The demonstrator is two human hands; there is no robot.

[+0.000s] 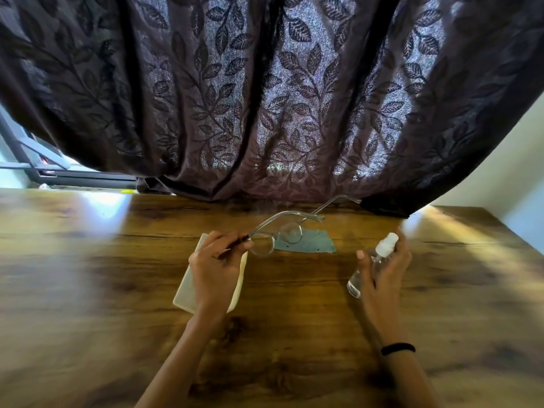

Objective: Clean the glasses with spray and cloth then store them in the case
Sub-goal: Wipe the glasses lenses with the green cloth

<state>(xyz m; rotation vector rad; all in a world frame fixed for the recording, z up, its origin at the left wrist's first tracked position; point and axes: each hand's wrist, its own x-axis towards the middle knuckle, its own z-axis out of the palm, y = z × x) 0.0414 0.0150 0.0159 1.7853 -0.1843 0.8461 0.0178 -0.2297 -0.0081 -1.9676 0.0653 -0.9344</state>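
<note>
Over the middle of the wooden table [88, 275], lifted off the surface: glasses [276, 234] with a clear frame and round lenses, both temples unfolded, the whole frame tilted. Pinched at the end of the nearer temple by the left hand [216, 266], thumb and curled fingers closed round that thin arm, nothing else in the grip. Second temple pointing far and right, toward the bottom edge of the curtain. Lenses seen just over the left end of a blue-grey cloth [309, 245], lying flat on the wood; touching it or not, cannot tell. To the right of the glasses and apart from them, right hand [382, 269] wrapped round a small clear spray bottle [386, 245], thumb on its left side, other fingers curled behind it, one fingertip up beside the white cap. Bottle leaning, cap toward the far side, base toward the near side; whether the base rests on the table, cannot tell. Black band [398, 348] on the right wrist. Under the left hand and partly hidden by it, pale flat case [188, 287] on the table, its long side running from near to far; open or closed, cannot tell. Behind all, along the far edge of the table, dark curtain [265, 98] with a leaf pattern, light coming through the fabric. At far left, beside the curtain, grey window frame [35, 160]; at far right, plain pale wall.
</note>
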